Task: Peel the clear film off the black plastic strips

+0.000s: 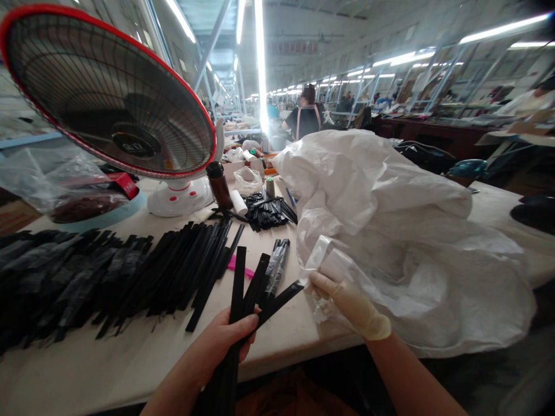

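My left hand point(232, 336) is bare and wrapped round several flat black strips point(238, 280), which fan out above the thumb. One strip points right, its tip meeting a clear plastic sleeve point(319, 253). My right hand point(349, 303), in a pale thin glove, pinches this sleeve between thumb and fingers. Whether the strip's tip is inside the sleeve or only touching it, I cannot tell. Just behind the held strips lies a plastic-wrapped black bundle point(277, 267) on the table, with a pink strip point(239, 266) beside it.
Many black strips point(173, 271) cover the table's left side. A red-rimmed fan point(134, 141) stands behind them. A large white crumpled sheet point(368, 202) heaps up on the right. Farther back are a brown bottle point(220, 188) and a black pile point(269, 212). A person point(307, 118) is in the background.
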Tool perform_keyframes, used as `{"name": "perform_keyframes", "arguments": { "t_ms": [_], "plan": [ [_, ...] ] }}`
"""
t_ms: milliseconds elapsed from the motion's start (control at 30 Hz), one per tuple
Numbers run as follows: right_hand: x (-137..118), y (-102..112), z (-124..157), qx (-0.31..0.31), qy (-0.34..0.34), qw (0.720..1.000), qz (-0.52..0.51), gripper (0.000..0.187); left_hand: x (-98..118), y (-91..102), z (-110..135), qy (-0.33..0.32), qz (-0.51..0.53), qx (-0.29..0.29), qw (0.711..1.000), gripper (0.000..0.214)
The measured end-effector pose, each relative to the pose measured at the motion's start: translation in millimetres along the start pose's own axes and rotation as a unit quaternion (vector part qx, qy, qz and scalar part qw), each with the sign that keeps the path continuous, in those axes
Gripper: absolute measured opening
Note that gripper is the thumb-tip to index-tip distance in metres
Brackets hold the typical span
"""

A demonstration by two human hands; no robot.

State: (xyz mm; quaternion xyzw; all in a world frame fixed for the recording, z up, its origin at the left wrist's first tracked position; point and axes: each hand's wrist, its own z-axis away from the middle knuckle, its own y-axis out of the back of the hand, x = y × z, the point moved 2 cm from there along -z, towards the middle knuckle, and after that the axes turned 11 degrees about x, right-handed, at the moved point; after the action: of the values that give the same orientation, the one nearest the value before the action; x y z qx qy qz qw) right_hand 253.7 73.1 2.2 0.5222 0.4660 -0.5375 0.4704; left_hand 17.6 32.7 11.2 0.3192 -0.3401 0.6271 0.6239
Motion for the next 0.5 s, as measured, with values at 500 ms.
{"name": "perform_keyframes", "arguments": {
  "t_ms": [500],
  "plan": [
    [10.3, -38.5, 23.1, -0.008, -0.071, 0.994, 0.078, 0.044, 2.5, -20.6, -4.0, -0.179, -0.105, 0.09, 0.974, 0.032]
  ]
}}
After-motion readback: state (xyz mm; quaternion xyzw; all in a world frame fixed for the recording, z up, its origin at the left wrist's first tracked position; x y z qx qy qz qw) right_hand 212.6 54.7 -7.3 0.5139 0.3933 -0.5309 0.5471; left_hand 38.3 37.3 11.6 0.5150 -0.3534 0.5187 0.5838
